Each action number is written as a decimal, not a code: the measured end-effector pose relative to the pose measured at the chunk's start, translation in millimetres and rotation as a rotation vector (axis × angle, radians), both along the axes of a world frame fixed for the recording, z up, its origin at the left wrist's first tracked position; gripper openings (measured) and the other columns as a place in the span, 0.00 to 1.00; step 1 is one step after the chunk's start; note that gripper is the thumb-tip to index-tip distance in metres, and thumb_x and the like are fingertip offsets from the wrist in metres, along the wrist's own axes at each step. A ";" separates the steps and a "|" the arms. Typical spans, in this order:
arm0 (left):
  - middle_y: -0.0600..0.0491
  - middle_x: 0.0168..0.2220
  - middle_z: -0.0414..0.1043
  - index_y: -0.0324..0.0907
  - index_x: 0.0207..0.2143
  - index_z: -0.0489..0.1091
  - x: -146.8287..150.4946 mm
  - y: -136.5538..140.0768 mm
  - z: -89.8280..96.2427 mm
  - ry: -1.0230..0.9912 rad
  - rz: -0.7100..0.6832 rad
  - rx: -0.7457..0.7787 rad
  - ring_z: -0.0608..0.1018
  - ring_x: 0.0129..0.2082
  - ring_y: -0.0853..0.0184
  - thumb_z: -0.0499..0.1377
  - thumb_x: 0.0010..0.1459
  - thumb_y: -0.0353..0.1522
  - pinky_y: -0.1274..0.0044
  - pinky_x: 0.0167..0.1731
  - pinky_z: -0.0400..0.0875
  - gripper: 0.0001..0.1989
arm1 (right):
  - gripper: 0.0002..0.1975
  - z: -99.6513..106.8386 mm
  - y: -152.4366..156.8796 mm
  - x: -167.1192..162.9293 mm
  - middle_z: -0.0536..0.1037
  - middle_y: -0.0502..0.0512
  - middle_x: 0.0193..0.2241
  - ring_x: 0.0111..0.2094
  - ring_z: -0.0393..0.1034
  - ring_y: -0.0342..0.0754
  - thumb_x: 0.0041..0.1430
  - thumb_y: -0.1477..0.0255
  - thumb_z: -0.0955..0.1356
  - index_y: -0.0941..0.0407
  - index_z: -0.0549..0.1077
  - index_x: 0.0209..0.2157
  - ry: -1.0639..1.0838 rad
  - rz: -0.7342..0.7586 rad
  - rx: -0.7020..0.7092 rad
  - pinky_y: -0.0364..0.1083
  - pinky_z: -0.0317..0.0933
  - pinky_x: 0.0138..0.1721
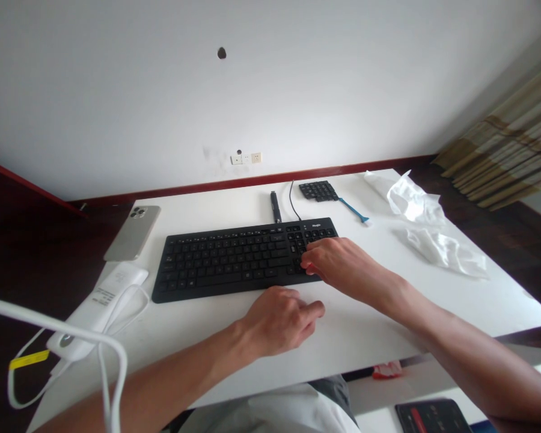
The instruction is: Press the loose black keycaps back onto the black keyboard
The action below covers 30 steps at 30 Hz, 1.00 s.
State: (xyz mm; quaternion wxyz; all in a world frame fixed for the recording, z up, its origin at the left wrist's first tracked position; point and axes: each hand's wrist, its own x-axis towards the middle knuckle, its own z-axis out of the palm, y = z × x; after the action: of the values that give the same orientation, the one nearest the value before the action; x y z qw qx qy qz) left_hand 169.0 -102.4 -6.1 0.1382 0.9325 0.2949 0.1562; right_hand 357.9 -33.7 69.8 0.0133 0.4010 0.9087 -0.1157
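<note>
A black full-size keyboard (234,261) lies on the white table, its number pad at the right end. Over that number pad is my right hand (331,258), fingers curled and pressed together at the keys; whatever is between the fingertips is hidden. My left hand (284,322) rests on the table just in front of the keyboard's lower edge, with fingers curled in and the palm out of sight. Behind the keyboard sits a block of loose black keycaps (318,190). Beside it lies a blue-handled brush (354,210) with a white tip. A slim black pen-shaped item (276,207) touches or nearly touches the keyboard's back edge.
A phone (133,233) lies at the table's left edge, near a white power strip (97,310) with a white cable (117,355) looping in the foreground. Crumpled clear plastic bags (417,201) lie at the right. A dark box (433,416) is below the table's front edge.
</note>
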 end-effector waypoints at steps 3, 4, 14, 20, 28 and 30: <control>0.57 0.24 0.73 0.46 0.41 0.73 0.4 -1.3 -0.6 0.018 -0.002 0.023 0.77 0.27 0.66 0.58 0.65 0.31 0.76 0.31 0.68 0.04 | 0.12 -1.2 4.4 -1.1 0.82 0.53 0.30 0.31 0.76 0.51 0.59 0.83 0.68 0.53 0.80 0.29 -0.028 -0.011 0.000 0.47 0.54 0.26; 0.57 0.23 0.72 0.46 0.41 0.73 0.5 -1.7 -0.5 0.026 -0.003 0.030 0.77 0.27 0.66 0.58 0.65 0.31 0.76 0.31 0.68 0.04 | 0.12 -1.0 6.5 -1.6 0.82 0.53 0.31 0.31 0.76 0.51 0.58 0.83 0.69 0.53 0.80 0.29 -0.031 -0.015 -0.020 0.47 0.54 0.26; 0.57 0.23 0.74 0.45 0.41 0.73 1.2 -2.7 -0.3 0.019 0.003 0.032 0.77 0.26 0.66 0.59 0.63 0.29 0.77 0.30 0.69 0.05 | 0.09 9.4 46.8 -17.5 0.79 0.51 0.25 0.27 0.73 0.50 0.43 0.70 0.80 0.53 0.80 0.27 -0.141 -0.173 -0.220 0.46 0.55 0.27; 0.58 0.28 0.79 0.45 0.41 0.74 -1.5 -0.3 1.3 -0.050 -0.027 -0.009 0.78 0.27 0.68 0.58 0.64 0.28 0.78 0.32 0.71 0.07 | 0.20 -1.5 83.7 1.2 0.71 0.45 0.20 0.23 0.61 0.43 0.46 0.56 0.79 0.54 0.70 0.23 0.153 0.050 -0.349 0.44 0.51 0.25; 0.58 0.28 0.79 0.45 0.43 0.75 -4.9 2.6 5.6 -0.055 -0.043 -0.008 0.78 0.26 0.68 0.58 0.64 0.28 0.77 0.32 0.72 0.08 | 0.14 -46.6 126.9 45.8 0.78 0.57 0.35 0.35 0.70 0.49 0.64 0.60 0.69 0.57 0.79 0.37 0.552 -0.421 0.344 0.48 0.63 0.39; 0.58 0.27 0.79 0.45 0.42 0.75 -6.3 3.6 6.2 -0.045 -0.062 0.000 0.78 0.26 0.67 0.58 0.63 0.29 0.77 0.31 0.71 0.08 | 0.14 -54.0 131.0 50.0 0.79 0.59 0.40 0.39 0.72 0.51 0.64 0.64 0.68 0.57 0.81 0.44 0.538 -0.390 0.339 0.49 0.65 0.44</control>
State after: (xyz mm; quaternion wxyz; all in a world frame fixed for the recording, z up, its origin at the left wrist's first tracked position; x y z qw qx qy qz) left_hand 162.7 -98.8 0.1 0.1495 0.9374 0.2628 0.1730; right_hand 408.0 97.3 15.8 -0.3150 0.5181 0.7925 -0.0651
